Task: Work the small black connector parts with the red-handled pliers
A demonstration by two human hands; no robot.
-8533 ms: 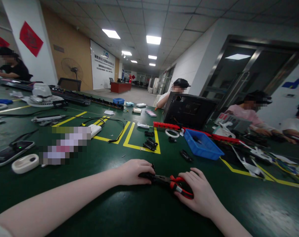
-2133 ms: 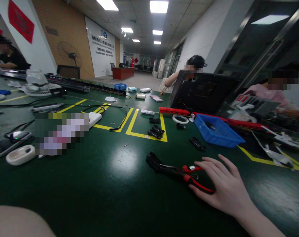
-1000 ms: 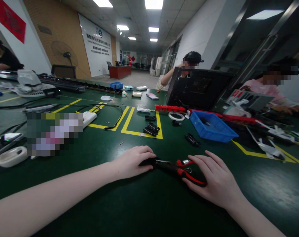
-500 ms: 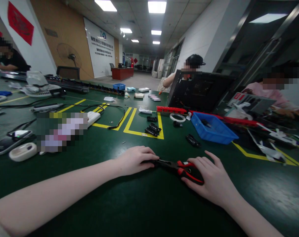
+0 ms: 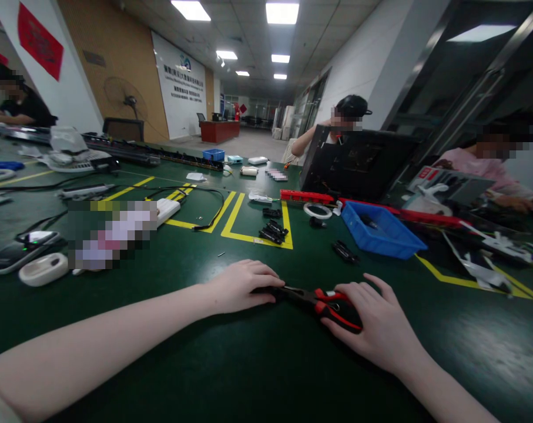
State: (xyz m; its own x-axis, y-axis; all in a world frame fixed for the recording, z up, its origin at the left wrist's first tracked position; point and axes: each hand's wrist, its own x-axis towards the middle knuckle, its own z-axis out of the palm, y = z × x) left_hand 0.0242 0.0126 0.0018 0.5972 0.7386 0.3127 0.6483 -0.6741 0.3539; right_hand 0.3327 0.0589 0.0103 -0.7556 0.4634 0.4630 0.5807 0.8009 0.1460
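My right hand (image 5: pixel 374 320) is wrapped round the red and black handles of the needle-nose pliers (image 5: pixel 325 302), whose jaws point left. My left hand (image 5: pixel 244 288) is closed on a small black part (image 5: pixel 272 289), mostly hidden by the fingers. The tips of the pliers meet this part at its right end; whether they grip it I cannot tell. Beyond my hands, several similar black parts (image 5: pixel 272 231) lie inside a yellow-taped outline. Another black part (image 5: pixel 344 251) rests just past my right hand.
A blue bin (image 5: pixel 383 232) stands at the right, near a white ring (image 5: pixel 318 211) and a long red strip (image 5: pixel 308 196). At the left are a phone (image 5: pixel 22 252), a cream-coloured case (image 5: pixel 43 270) and cables. People sit across the green table (image 5: pixel 248 370).
Both hands keep nearly the same places, with the pliers still at the black part. The whole view has shifted very slightly.
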